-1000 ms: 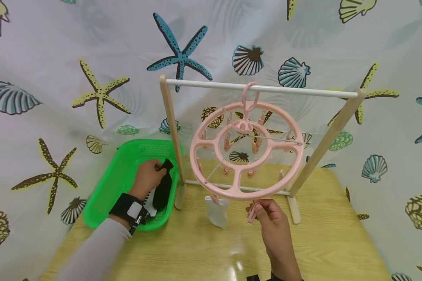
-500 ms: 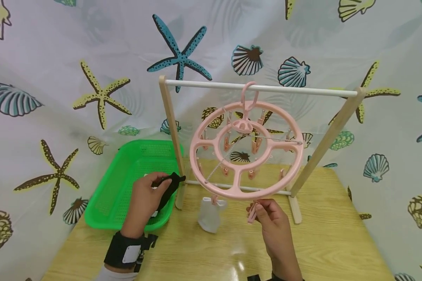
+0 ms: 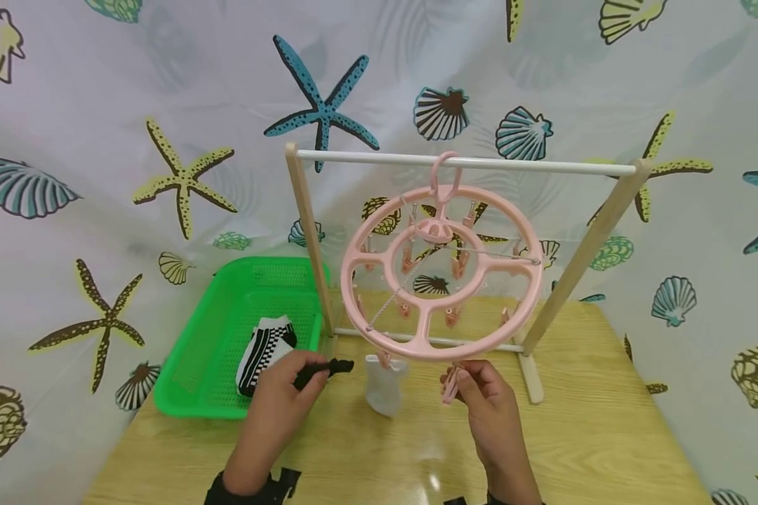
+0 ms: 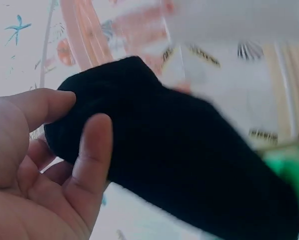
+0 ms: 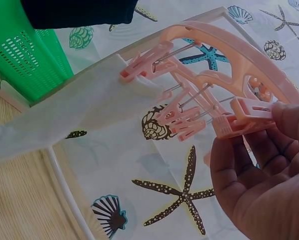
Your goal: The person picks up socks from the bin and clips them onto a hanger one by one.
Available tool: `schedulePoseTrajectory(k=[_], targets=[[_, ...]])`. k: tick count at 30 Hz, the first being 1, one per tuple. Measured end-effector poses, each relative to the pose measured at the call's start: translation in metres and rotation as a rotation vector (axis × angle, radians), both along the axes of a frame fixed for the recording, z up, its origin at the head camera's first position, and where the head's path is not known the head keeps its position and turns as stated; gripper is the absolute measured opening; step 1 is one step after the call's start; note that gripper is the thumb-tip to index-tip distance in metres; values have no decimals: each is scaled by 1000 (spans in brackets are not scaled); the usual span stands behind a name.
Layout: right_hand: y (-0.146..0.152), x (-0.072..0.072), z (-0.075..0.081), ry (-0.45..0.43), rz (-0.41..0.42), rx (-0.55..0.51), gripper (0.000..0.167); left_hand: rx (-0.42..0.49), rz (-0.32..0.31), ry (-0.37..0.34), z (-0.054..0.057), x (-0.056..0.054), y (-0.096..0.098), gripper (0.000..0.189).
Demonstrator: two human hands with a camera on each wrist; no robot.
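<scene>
My left hand (image 3: 284,396) pinches a black sock (image 4: 154,135) by one end between thumb and fingers; the rest of it stretches away in the left wrist view. Below the near rim of a round pink clip hanger (image 3: 424,345), my right hand (image 3: 489,407) holds one of its clothespins (image 5: 247,114) between thumb and fingers. A white sock (image 3: 382,389) hangs from a neighbouring clip, left of the right hand. In the right wrist view, the black sock's edge (image 5: 79,12) shows at the top, apart from the held clothespin.
A green basket (image 3: 196,409) at the left contains black-and-white patterned socks (image 3: 265,354). The hanger hooks over a white rod (image 3: 543,165) carried by two wooden posts (image 3: 306,231). Several other clips hang under the ring. Behind stands a shell-and-starfish patterned sheet (image 3: 385,63).
My left hand has lifted the black sock out of the basket and moved right towards the hanger, uncovering the patterned socks. The white sock has swung a little. My right hand stays on its clothespin.
</scene>
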State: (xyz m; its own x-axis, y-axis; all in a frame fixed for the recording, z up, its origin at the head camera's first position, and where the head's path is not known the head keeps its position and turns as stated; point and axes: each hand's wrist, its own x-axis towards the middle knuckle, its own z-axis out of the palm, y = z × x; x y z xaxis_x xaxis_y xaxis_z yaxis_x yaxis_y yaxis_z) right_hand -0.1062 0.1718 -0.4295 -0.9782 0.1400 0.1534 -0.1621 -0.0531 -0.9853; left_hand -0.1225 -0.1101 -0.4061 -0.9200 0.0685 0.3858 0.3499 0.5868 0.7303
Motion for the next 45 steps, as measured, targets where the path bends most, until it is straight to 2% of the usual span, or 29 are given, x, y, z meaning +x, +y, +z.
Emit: schedulePoseTrajectory(k=[3,5,14,18,22,28,35,38,45], targets=[[0,1,0,4,7,1,27,82,-34,-102,-8,10,17,14],[-1,1,1,7,5,5,27,134,-64,-145,-15,15,29,12],[-4,6,-2,4,-37,-8,26,249,-196,-211,-36,29,63,13],[-6,5,-2,14,-41,-14,24,259,-222,-209,-40,32,72,9],[-8,4,-1,36,-32,-3,24,255,-207,-201,-41,32,79,7],[-10,4,1,64,-11,-6,24,301,-198,-154,-38,26,88,6],[-10,5,3,72,-7,6,23,312,-250,-167,-36,26,99,9],[-10,5,4,75,-13,27,21,324,-269,-150,-37,25,105,9],[-12,3,9,48,-11,31,19,372,-240,-82,-38,20,115,8]])
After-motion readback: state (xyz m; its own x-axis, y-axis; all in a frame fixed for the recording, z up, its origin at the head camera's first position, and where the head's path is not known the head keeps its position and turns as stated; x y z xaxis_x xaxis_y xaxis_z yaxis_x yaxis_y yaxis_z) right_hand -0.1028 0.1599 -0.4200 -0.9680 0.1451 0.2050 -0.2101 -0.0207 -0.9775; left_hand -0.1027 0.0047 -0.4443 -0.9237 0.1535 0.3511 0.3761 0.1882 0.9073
